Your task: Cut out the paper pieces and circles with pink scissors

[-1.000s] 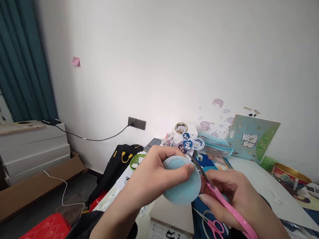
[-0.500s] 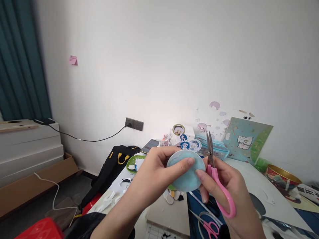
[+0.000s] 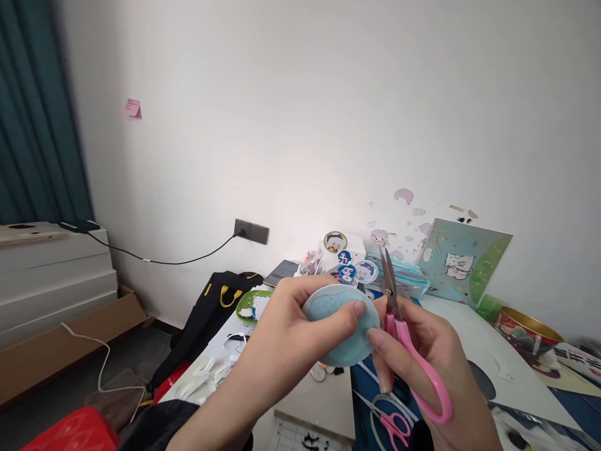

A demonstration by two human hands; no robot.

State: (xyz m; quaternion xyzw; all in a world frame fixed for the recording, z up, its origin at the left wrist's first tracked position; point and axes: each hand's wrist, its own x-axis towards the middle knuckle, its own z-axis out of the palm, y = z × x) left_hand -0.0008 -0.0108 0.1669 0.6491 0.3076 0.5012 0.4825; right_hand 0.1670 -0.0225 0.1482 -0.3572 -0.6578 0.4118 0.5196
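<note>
A round light-blue disc with a pale rim (image 3: 331, 307) is held up over the desk. My left hand (image 3: 300, 326) grips it from the left, thumb laid across its face. Pink-handled scissors (image 3: 416, 360) hang in my right hand (image 3: 436, 351), their slightly parted blades pointing up, away from the disc. The thumb of my right hand touches the disc's right edge, so this hand holds scissors and steadies the disc together. Below, a second pair of pink scissors (image 3: 393, 426) lies on the desk beside a beige board (image 3: 319, 404).
Round character stickers (image 3: 366, 271) and a blue pouch (image 3: 404, 275) stand at the back. A decorated board (image 3: 469, 260) leans on the wall. A red-and-gold tin (image 3: 528, 329) sits right, a green tray (image 3: 248, 305) left. A black bag (image 3: 206, 319) is beside the desk.
The disc has moved slightly left and its face has tilted. The scissors have shifted a little left and lower with my right hand. Both hands keep their hold.
</note>
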